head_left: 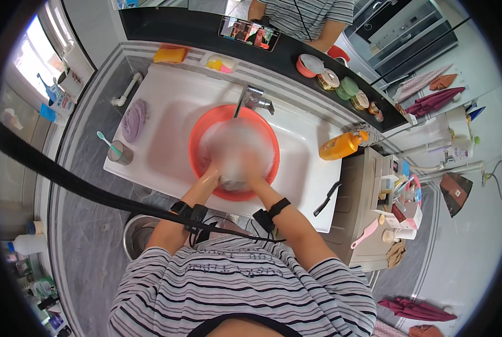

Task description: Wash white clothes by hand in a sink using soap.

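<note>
An orange-red plastic basin (pixel 194 145) stands in the white sink (pixel 164 121), under the metal faucet (pixel 256 100). Inside it is whitish, foamy-looking water. Both of my forearms reach down into the basin. My left hand (pixel 215 167) and my right hand (pixel 252 166) are close together near its middle, and a blur covers their fingers. Just below them shows a greyish, wet-looking bundle (pixel 234 183), perhaps cloth. Whether either hand grips it cannot be seen.
Around the sink lie a purple towel (pixel 134 121), a cup (pixel 120 153) with a toothbrush, a yellow pump bottle (pixel 341 146) and a black-handled item (pixel 327 199). A phone (pixel 248 33) and jars (pixel 328 80) line the black shelf. A dark strap crosses the left side.
</note>
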Available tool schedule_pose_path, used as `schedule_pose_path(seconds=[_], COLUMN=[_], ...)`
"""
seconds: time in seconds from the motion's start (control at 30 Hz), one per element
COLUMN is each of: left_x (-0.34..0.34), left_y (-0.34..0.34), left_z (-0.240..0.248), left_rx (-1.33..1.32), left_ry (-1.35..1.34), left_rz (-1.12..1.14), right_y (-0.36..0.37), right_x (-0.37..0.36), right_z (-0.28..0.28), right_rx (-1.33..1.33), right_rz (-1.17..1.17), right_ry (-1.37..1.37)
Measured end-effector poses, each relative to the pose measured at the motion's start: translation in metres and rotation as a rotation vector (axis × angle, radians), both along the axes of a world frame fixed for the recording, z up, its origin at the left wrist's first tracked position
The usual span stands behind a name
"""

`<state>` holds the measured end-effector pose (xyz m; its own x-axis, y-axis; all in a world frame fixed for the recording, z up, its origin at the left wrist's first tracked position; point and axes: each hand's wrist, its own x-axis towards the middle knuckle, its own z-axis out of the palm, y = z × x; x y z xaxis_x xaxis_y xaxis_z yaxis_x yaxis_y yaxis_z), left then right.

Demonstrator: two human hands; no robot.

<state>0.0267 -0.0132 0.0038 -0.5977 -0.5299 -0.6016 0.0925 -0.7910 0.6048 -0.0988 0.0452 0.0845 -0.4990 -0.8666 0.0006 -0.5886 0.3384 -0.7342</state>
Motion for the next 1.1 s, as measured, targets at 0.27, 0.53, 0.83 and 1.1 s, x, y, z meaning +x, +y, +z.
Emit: schedule_pose_path(seconds=[0.27, 0.53, 0.83, 1.1], left_x=[0.009, 0.005, -0.011, -0.029], left_y=[-0.015, -0.007, -0.026, -0.019], left_z=[0.015, 0.027, -0.031, -0.08], left_rx=[-0.813, -1.266, -1.18, -0.9], left_ry=[-0.728, -1.066, -0.837, -0.864], left_rz=[-0.221, -0.918, -1.075, -1.131], right_y=[0.023, 0.052, 0.015, -0.004], right_x=[-0.052, -0.04, -0.057, -0.078], right_z=[-0.029, -0.077, -0.084, -0.14], right_rx=[0.068, 0.056, 0.563, 0.951], right_rz=[0.075, 0.297, 0.46, 0.638], right_ry=[0.507, 0.573, 0.387, 0.393])
